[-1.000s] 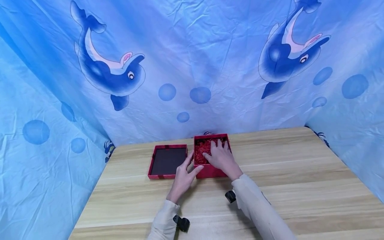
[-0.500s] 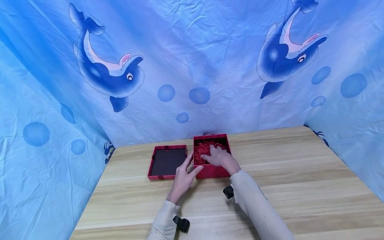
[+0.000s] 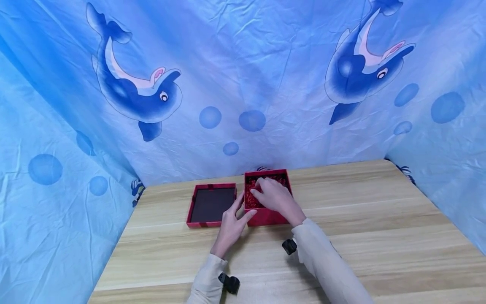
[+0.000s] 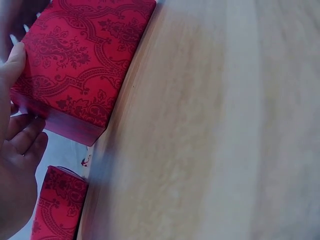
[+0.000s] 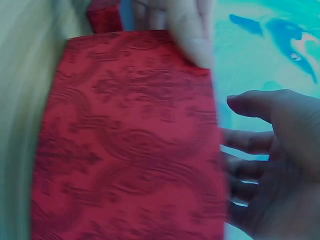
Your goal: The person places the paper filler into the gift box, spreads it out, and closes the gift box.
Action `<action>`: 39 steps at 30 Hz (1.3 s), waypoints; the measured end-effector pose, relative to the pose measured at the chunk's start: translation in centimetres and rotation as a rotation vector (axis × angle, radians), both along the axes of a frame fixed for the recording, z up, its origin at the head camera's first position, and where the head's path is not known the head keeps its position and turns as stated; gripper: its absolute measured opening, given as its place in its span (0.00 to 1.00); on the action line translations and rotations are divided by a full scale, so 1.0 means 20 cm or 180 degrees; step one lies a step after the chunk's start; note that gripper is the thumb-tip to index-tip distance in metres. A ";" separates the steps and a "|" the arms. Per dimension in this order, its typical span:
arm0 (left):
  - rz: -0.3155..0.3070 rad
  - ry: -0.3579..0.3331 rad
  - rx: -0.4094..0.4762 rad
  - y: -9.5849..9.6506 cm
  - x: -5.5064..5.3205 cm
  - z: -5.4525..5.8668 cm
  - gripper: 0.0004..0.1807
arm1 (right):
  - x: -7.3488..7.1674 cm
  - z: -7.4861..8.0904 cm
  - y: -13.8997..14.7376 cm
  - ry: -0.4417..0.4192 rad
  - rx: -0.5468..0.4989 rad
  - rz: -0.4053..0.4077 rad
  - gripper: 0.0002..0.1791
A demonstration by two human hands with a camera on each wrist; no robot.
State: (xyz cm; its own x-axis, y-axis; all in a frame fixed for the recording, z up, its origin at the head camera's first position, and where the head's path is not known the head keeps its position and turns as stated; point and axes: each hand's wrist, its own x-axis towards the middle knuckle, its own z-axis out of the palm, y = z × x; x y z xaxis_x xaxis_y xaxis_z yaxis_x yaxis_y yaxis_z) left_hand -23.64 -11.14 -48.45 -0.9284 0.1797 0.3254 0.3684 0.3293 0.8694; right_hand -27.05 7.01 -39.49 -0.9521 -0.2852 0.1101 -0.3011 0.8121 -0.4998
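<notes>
A red patterned gift box (image 3: 265,218) stands without its lid near the table's back edge. Red shredded paper (image 3: 252,202) fills the inside. My left hand (image 3: 232,226) holds the box at its near left corner, thumb at the front rim and fingers along the left side. Over the paper, inside the rim, is my right hand (image 3: 276,197), its fingers bent down and partly hidden. In the right wrist view the thumb of the right hand (image 5: 285,160) stands apart from the fingers, which dip behind the box wall (image 5: 130,140).
The box lid (image 3: 213,204), dark inside with a red rim, lies upturned left of the box. Behind the wooden table (image 3: 379,219) hangs a blue cloth (image 3: 288,139) printed with dolphins. A tiny red shred (image 4: 86,161) shows near the box in the left wrist view.
My right hand has shifted left within the box, its fingers going from spread to bent in. The shredded paper looks rearranged. The left hand has stayed on the corner.
</notes>
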 end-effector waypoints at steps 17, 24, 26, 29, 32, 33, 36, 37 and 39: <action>-0.0008 -0.0008 0.0016 0.01 0.00 -0.01 0.41 | -0.05 0.00 0.02 -0.0448 -0.0246 0.0103 0.18; 0.0014 -0.0003 -0.0008 0.00 0.00 -0.01 0.41 | -0.02 0.02 -0.02 -0.0370 -0.0625 0.0389 0.12; 0.0006 0.0009 -0.0004 0.00 0.00 -0.01 0.40 | -0.03 -0.01 -0.03 -0.0562 -0.0603 0.0543 0.14; 0.0001 0.0002 0.0011 0.00 0.00 -0.01 0.40 | -0.05 -0.05 -0.03 -0.0837 -0.0491 0.0719 0.21; 0.0008 -0.0033 0.0045 0.00 0.00 -0.01 0.40 | -0.06 -0.06 -0.03 -0.0987 -0.0458 0.0877 0.22; 0.0012 -0.0040 0.0043 -0.01 0.00 -0.01 0.40 | -0.06 -0.05 -0.02 -0.0969 -0.0474 0.0909 0.20; 0.0016 -0.0070 0.0039 -0.01 0.01 -0.01 0.41 | -0.06 -0.03 0.00 -0.0855 -0.0599 0.0875 0.14; 0.0010 -0.0074 0.0035 -0.01 0.01 -0.01 0.41 | -0.06 -0.02 0.01 -0.0778 -0.0657 0.0797 0.13; -0.0006 -0.0067 0.0029 0.00 0.00 -0.01 0.41 | -0.06 0.00 0.03 -0.0628 -0.0789 0.0560 0.12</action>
